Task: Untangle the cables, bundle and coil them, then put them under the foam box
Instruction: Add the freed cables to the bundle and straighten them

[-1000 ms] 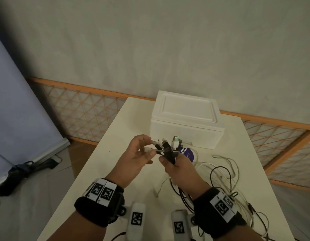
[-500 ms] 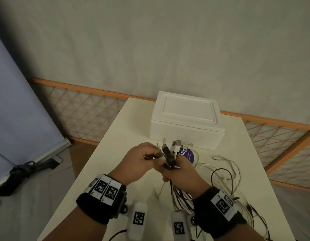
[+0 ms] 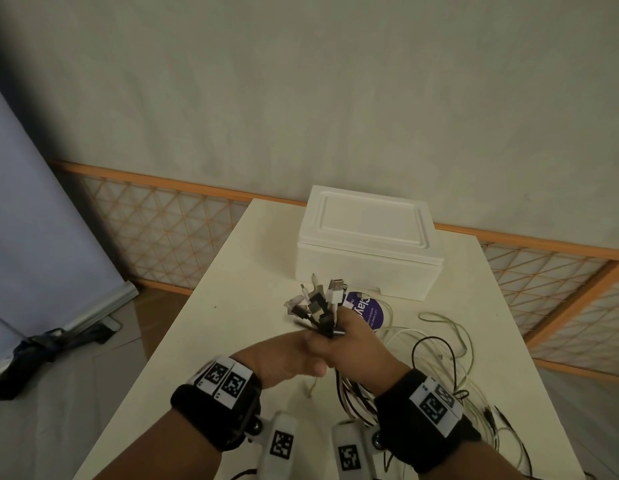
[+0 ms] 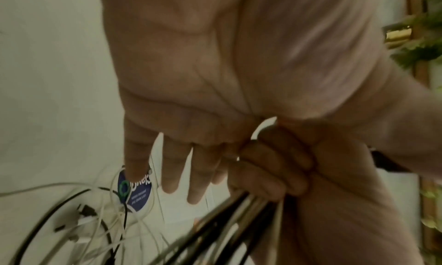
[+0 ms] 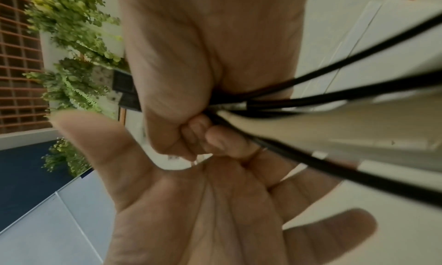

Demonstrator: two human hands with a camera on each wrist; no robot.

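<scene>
Cables (image 3: 339,375) are what I have in my right hand (image 3: 353,344), with its fingers curled round them just under the plugs (image 3: 318,299). The plugs stick up out of my fist like a little bunch of black and white flowers. My left hand (image 3: 284,358) is pressed up against the right one. In the left wrist view its fingers (image 4: 172,174) look straight and loose, so I think that grip holds nothing.

The rest of the cables hang down from my fist and lie in messy loops (image 3: 439,344) on the counter (image 3: 232,306), to my right. The white foam box (image 3: 367,237) sits at the far end, lid on, and a round purple sticker (image 3: 368,311) lies just in front of it.

I think the cables are light, thin and floppy. They bend any way and snag on each other, so I would pull slowly. The smooth skins may slide in my grip. The best place to hold is where I hold now, close under the hard plugs, and then run the left hand down the bunch to comb it straight. The foam box should lift easily.
</scene>
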